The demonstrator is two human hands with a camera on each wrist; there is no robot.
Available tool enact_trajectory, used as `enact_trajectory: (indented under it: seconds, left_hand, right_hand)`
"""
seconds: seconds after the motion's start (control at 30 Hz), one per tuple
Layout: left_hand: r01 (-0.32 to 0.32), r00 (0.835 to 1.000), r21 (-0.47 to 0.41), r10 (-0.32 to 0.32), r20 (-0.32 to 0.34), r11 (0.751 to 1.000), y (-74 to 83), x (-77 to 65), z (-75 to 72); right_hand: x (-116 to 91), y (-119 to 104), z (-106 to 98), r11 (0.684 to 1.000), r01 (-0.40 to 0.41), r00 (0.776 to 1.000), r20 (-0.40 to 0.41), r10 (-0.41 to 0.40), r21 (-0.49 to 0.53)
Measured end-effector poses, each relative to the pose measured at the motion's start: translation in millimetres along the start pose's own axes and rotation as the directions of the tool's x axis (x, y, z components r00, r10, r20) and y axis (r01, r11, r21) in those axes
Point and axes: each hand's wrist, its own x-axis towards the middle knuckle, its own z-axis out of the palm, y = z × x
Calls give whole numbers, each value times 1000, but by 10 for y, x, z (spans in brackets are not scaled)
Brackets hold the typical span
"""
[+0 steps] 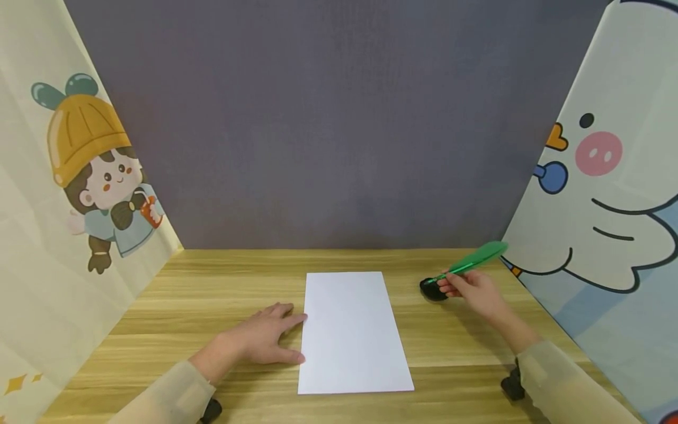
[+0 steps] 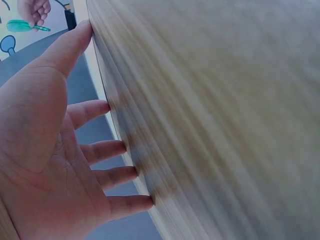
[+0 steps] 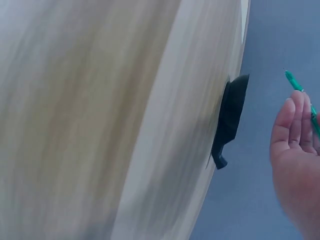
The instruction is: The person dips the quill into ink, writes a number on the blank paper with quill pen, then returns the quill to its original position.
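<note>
A green feather pen [image 1: 479,257] is pinched by my right hand [image 1: 475,294], its plume slanting up to the right. Just below the hand, a small black dish-like piece [image 1: 431,292] sits on the table. In the right wrist view the pen's tip [image 3: 289,75] stands apart from this black piece [image 3: 231,112]. A white sheet of paper [image 1: 352,330] lies on the table, its face blank. My left hand [image 1: 265,337] is spread at the sheet's left side, thumb and index finger at its edge. The left wrist view shows those fingertips [image 2: 145,201] resting on the surface.
The wood-grain table [image 1: 212,277] ends at a dark grey back panel [image 1: 339,129]. Printed cloths with cartoon figures hang at the left [image 1: 32,247] and at the right [image 1: 635,247].
</note>
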Motion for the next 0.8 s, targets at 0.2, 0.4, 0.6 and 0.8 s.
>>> enact_trajectory:
  seconds: [0.2,0.4,0.6,0.8]
  left_hand:
    - [1,1000,-4,-1,1,1000,-10,-9,5]
    - [-2,1000,-4,2,4,1000,-7,-8,1]
    - [-3,1000,-3,3,10,1000,4,-7,-9]
    - [-8,1000,7,8,14,1000,13,-17,-14]
  right_hand:
    - [47,-75,126,999,10,1000,22,-11,33]
    - [114,-167,269,999,-20,999,42,18,35]
    - [184,-236,410,1000,-11,998,61,9,27]
    - [274,-222,564,999,5,998,64,-8,37]
